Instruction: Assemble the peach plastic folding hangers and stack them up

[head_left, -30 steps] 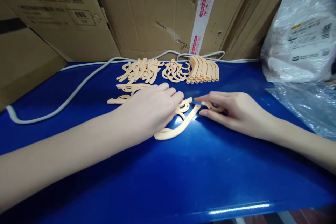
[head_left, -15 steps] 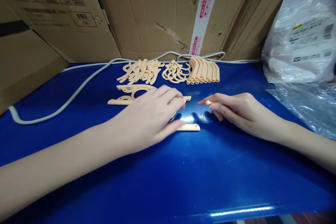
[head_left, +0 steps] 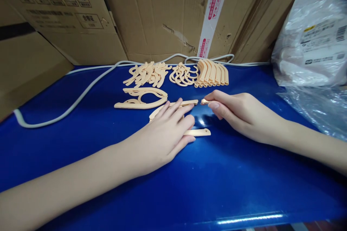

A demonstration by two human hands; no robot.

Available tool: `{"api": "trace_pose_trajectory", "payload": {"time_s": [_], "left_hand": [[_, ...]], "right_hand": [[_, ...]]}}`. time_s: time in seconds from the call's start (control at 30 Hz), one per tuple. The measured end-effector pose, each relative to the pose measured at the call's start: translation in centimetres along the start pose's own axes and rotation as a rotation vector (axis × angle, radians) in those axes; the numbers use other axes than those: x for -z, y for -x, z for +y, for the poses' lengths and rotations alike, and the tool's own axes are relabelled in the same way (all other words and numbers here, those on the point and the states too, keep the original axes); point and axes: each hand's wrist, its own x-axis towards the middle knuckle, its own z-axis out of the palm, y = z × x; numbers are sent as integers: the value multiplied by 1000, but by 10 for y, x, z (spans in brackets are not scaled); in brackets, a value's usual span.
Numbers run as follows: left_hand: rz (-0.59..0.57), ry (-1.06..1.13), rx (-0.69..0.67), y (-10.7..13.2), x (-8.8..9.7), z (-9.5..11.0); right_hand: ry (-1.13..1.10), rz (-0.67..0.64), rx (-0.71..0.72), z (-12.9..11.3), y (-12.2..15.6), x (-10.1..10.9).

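Observation:
My left hand [head_left: 165,130] lies flat on the blue table [head_left: 189,180] with fingers stretched out over a large peach plastic piece [head_left: 199,132], whose ends show past the fingertips. My right hand [head_left: 238,112] pinches a small peach plastic part [head_left: 204,101] between thumb and fingers, its tip close to the large piece's upper end. A curved peach piece [head_left: 142,99] lies just left of my left fingers. Three groups of peach parts sit at the back: a loose pile [head_left: 148,74], a bunch of rings [head_left: 183,75] and a neat row [head_left: 213,73].
Cardboard boxes [head_left: 162,11] stand along the back and left. A white cable [head_left: 70,103] runs across the table's back left. A clear plastic bag [head_left: 311,39] with a label sits at the right, with more plastic film in front of it.
My left hand slid back toward me, uncovering the curved piece to its left. My right hand moved left and up with the small part. The large piece has turned to lie level.

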Motion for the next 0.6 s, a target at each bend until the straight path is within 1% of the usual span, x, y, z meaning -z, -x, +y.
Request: {"api": "trace_pose_trajectory", "payload": {"time_s": [0.27,0.43,0.6], "left_hand": [[65,8,62,6,-4,-5],[50,5,73,7,-2,-7],[46,-11,72,9,-1,-10]], "right_hand": [[-22,11,33,13,3,-14],[24,-32,-11,14,5,-15],[44,-26,1,15,6,-17]]}}
